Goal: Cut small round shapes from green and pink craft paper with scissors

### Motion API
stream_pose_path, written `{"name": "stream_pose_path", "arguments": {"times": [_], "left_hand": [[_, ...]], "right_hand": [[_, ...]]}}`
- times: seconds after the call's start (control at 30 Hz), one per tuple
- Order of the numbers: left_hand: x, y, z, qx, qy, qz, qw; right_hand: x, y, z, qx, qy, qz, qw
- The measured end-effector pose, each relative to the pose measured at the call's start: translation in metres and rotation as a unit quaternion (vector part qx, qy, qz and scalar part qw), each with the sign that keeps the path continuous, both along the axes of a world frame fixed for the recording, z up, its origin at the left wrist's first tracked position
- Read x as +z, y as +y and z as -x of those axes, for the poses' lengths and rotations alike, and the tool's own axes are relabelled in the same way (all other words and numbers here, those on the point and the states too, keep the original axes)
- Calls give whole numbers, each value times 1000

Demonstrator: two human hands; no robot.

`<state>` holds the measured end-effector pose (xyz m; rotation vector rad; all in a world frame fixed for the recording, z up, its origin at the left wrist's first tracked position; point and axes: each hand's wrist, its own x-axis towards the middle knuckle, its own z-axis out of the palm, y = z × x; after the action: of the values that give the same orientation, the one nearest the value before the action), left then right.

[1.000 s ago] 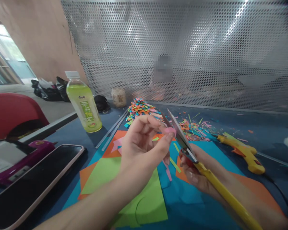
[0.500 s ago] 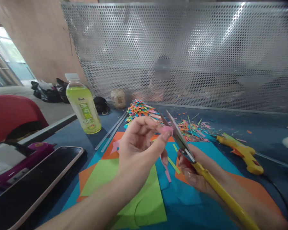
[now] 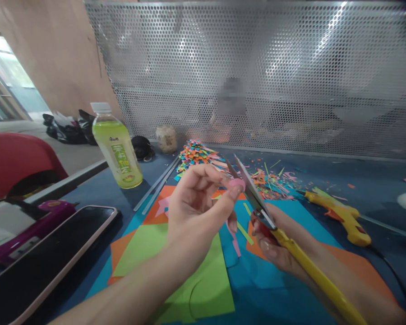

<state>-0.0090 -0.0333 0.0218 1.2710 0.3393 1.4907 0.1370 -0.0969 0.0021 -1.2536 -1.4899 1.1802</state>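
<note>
Between the thumb and fingers of my left hand (image 3: 203,210) is a small rounded piece of pink paper (image 3: 237,183). My right hand (image 3: 274,239) grips a pair of scissors (image 3: 257,198) with yellow handles. Their blades are parted, point up and away, and lie right beside the pink paper's edge. A narrow pink strip (image 3: 235,243) hangs below my left hand. Under both hands lie sheets of green paper (image 3: 209,289), orange paper (image 3: 355,262) and blue paper (image 3: 291,289).
Behind my hands stands a cone of folded colored paper (image 3: 196,153), with paper scraps (image 3: 274,183) to its right. A yellow glue gun (image 3: 341,216) lies at right. At left are a drink bottle (image 3: 118,153), a phone (image 3: 54,262) and a purple device (image 3: 30,230).
The pink paper has turned slightly in my left fingers and shows a little more of its rounded face. Both hands and the scissors stay almost where they were.
</note>
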Motion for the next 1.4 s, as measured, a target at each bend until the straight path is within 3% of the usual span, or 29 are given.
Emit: {"name": "stream_pose_path", "arguments": {"times": [0.2,0.47,0.73,0.97,1.4], "left_hand": [[1,-1,1,3,13,14,1000],[3,-2,3,-8,10,18,1000],[1,-1,3,2,19,8,1000],[2,1,4,-13,15,0,1000],[4,6,6,-14,30,5,999]], "right_hand": [[-9,1,-4,7,-44,-24,999],[-3,0,-2,21,-57,-23,998],[-18,8,-10,46,-47,-30,997],[-2,3,-5,27,-96,-25,995],[4,4,-3,-1,-101,-30,994]]}}
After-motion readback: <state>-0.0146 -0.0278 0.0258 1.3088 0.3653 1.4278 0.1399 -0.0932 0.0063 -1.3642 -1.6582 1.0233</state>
